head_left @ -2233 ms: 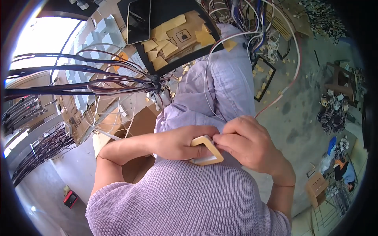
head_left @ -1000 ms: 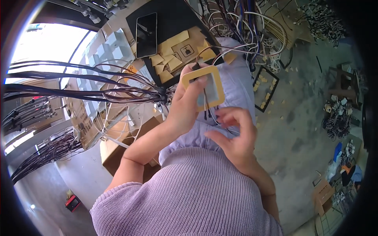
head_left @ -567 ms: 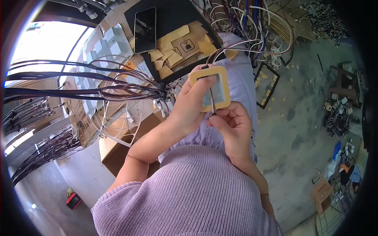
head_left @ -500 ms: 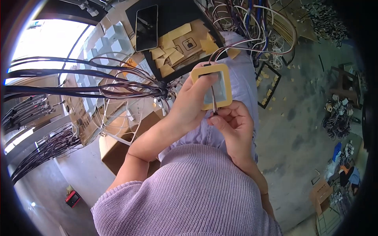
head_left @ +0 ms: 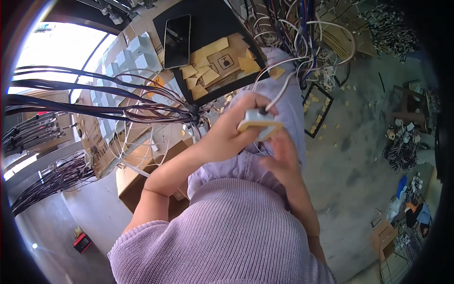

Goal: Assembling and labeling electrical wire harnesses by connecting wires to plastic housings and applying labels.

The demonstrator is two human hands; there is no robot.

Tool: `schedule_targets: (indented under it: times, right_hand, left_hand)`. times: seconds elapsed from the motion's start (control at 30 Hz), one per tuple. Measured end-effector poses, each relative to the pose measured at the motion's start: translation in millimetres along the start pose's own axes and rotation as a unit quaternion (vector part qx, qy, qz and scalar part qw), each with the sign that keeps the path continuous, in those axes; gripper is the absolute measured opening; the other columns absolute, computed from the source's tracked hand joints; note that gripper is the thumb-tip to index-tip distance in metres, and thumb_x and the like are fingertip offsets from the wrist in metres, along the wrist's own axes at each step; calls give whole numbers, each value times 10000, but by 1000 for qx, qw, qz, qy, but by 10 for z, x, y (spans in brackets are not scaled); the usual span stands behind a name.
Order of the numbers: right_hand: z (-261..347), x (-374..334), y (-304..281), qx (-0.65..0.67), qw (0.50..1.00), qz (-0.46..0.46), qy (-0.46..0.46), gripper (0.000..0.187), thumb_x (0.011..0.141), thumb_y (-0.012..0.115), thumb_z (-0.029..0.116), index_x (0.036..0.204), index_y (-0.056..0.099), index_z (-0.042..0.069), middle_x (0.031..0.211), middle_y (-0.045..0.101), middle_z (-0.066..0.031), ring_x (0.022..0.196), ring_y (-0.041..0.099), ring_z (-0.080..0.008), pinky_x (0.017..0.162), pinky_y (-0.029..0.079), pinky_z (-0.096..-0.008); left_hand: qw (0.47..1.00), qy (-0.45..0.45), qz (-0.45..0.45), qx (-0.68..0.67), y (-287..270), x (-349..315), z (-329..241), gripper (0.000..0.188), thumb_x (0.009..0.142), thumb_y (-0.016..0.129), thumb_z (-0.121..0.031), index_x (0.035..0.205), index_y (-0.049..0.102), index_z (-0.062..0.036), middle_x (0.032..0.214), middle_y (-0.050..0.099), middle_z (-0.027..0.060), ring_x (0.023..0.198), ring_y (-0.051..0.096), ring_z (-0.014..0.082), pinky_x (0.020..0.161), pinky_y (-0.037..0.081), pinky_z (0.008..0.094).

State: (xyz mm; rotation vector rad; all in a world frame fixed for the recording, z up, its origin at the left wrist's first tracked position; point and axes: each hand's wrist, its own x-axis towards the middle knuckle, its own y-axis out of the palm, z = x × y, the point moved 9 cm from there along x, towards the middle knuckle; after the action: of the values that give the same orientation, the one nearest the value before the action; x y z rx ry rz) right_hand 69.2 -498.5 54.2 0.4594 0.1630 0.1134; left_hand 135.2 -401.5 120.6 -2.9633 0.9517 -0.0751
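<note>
Frame [head_left: 259, 126], small, square, tan-edged with a pale face, held edge-on above the lap; a white cord [head_left: 283, 87] runs from its top up into the wire tangle [head_left: 302, 33]. Left hand [head_left: 231, 130] wrapped round the frame's near side, fingers curled over the top, pinching it. Right hand [head_left: 283, 158] just below, fingers pressed up against the underside (whether they grip cannot be told). Handling advice: probably best to keep the frame steady in the left hand and the cord slack, so it does not snag. Black board [head_left: 208, 52] beyond, bearing tan paper squares [head_left: 208, 66] and a dark phone [head_left: 177, 41]. Cardboard box [head_left: 137, 175], brown, lower left. Tan scraps [head_left: 317, 125] scattered on the grey floor, right.
</note>
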Motion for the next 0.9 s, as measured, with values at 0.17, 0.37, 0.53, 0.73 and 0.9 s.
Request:
schedule_targets:
  times: [0.17, 0.37, 0.53, 0.73, 0.9]
  right_hand:
    - [731, 152, -345, 224, 969, -3, -107, 563, 909, 564, 451, 1199, 467, -22, 890, 547, -71, 797, 490, -160, 809, 398, -316]
    - [1280, -422, 808, -290, 874, 232, -312, 151, 865, 578, 178, 885, 594, 29, 744, 588, -27, 613, 545, -184, 565, 432, -306]
    - [858, -526, 1485, -418, 771, 355, -324, 160, 804, 612, 165, 921, 610, 56, 793, 623, -59, 717, 624, -187, 613, 483, -317]
    - [1205, 159, 668, -285, 900, 172, -281, 307, 879, 609, 338, 923, 576, 35, 958, 640, -113, 840, 639, -263, 762, 497, -334]
    - [952, 896, 203, -584, 744, 139, -293, 417, 864, 605, 432, 1060, 596, 64, 1257, 564, -122, 1275, 437, -297, 1081, 288, -429]
  left_hand:
    - [921, -64, 276, 269, 156, -531, 459, 520, 716, 673, -80, 1199, 481, -71, 1065, 558, 173, 1023, 560, 359, 858, 460, 414]
    - [976, -64, 204, -51, -142, -775, 176, 1125, 681, 814, -438, 1492, 140, -47, 1544, 140, 181, 1434, 150, 316, 1151, 157, 446]
    - [988, 24, 109, -106, -67, -359, -619, 859, 786, 753, -304, 1456, 288, -33, 1501, 284, 175, 1411, 243, 266, 1124, 211, 398]
    - [989, 24, -143, 8, -425, -371, -616, 200, 952, 448, 30, 1090, 590, 59, 1156, 641, 131, 1051, 619, 186, 858, 519, 276]
    - [971, 121, -203, 47, -492, -411, -930, 163, 958, 456, 4, 1034, 584, 71, 1067, 661, 162, 980, 654, 217, 820, 546, 277]
